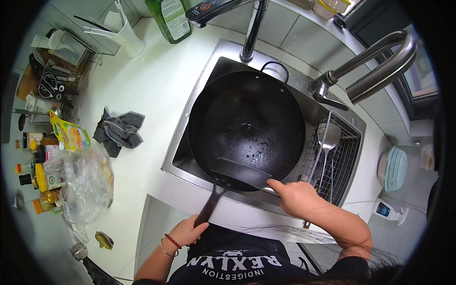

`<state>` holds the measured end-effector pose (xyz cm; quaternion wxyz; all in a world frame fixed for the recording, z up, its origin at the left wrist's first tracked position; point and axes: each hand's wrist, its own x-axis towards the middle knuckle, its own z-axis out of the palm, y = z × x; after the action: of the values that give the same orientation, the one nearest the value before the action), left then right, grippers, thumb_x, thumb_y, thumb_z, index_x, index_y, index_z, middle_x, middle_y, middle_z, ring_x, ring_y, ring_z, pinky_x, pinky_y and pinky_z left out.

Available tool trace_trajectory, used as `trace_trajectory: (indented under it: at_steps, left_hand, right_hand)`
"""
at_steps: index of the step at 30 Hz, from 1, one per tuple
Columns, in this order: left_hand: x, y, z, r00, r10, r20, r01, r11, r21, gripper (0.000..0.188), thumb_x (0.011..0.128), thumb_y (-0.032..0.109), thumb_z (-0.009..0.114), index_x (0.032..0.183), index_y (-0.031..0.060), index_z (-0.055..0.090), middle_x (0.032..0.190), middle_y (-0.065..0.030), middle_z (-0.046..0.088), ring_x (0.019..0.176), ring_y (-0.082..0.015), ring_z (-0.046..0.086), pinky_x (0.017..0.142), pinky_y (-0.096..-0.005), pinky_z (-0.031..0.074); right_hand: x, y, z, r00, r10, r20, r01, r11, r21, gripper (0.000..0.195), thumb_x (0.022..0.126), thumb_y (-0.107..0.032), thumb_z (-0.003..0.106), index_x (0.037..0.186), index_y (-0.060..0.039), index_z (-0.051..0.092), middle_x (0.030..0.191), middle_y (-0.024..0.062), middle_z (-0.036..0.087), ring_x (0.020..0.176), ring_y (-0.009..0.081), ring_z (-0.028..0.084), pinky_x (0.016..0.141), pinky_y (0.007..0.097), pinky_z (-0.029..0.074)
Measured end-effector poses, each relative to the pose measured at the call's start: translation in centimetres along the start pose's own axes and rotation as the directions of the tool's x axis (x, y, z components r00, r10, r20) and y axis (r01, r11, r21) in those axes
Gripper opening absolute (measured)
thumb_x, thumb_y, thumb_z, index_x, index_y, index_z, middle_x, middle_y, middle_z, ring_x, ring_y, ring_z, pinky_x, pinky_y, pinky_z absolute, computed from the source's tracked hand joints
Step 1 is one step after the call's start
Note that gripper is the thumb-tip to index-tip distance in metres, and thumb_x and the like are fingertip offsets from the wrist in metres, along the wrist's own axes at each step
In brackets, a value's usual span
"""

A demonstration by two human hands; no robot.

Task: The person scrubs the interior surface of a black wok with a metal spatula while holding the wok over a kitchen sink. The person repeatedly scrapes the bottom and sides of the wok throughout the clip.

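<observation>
A large black wok rests over the sink basin, with water drops on its inner surface. My left hand grips the wok's dark handle at the near side. In my right hand is a broad, flat-bladed metal utensil, possibly a cleaver. Its dark blade lies over the wok's near inner wall, with a pale straight edge facing the wok's middle. My index finger is extended along the blade's right end. Fingers and forearm hide much of the utensil's handle.
The steel sink holds a wire basket with a ladle at right. Two faucets rise behind. A grey cloth, plastic bag, green bottle and utensil cup stand or lie on the counter.
</observation>
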<state>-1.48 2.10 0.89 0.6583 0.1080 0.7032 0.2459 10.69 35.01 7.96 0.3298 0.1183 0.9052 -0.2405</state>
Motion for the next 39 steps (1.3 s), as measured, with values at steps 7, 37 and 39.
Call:
trace_trajectory:
  at_steps: [7, 37, 39]
  left_hand:
    - [0.0, 0.4, 0.1, 1.0, 0.001, 0.007, -0.001, 1.0, 0.017, 0.04, 0.096, 0.041, 0.055, 0.099, 0.001, 0.053, 0.065, -0.006, 0.06, 0.052, -0.0158, 0.059, 0.051, -0.0297, 0.048]
    - [-0.1, 0.6, 0.0, 1.0, -0.02, 0.007, 0.019, 1.0, 0.019, 0.042, 0.096, 0.043, 0.055, 0.102, 0.0014, 0.053, 0.066, -0.006, 0.06, 0.052, -0.0155, 0.06, 0.052, -0.0292, 0.049]
    - [-0.2, 0.5, -0.1, 1.0, -0.011, 0.002, 0.011, 1.0, 0.013, 0.042, 0.096, 0.043, 0.055, 0.102, 0.0013, 0.053, 0.066, -0.006, 0.06, 0.052, -0.0154, 0.06, 0.052, -0.0291, 0.049]
  right_hand:
    - [5.0, 0.2, 0.8, 0.966, -0.026, -0.257, 0.033, 0.999, 0.023, 0.048, 0.078, -0.007, 0.057, 0.126, -0.009, 0.05, 0.076, 0.0184, 0.068, 0.071, 0.0375, 0.067, 0.062, 0.048, 0.053]
    - [5.8, 0.2, -0.1, 0.983, 0.045, -0.18, -0.019, 0.99, 0.143, 0.052, 0.079, -0.009, 0.061, 0.131, -0.0126, 0.05, 0.083, 0.0227, 0.068, 0.079, 0.0408, 0.067, 0.073, 0.0495, 0.054]
    - [4.8, 0.0, 0.4, 0.991, -0.002, -0.134, 0.02, 0.991, 0.134, 0.049, 0.08, -0.009, 0.058, 0.128, -0.0131, 0.05, 0.082, 0.0208, 0.068, 0.077, 0.0396, 0.068, 0.07, 0.0493, 0.054]
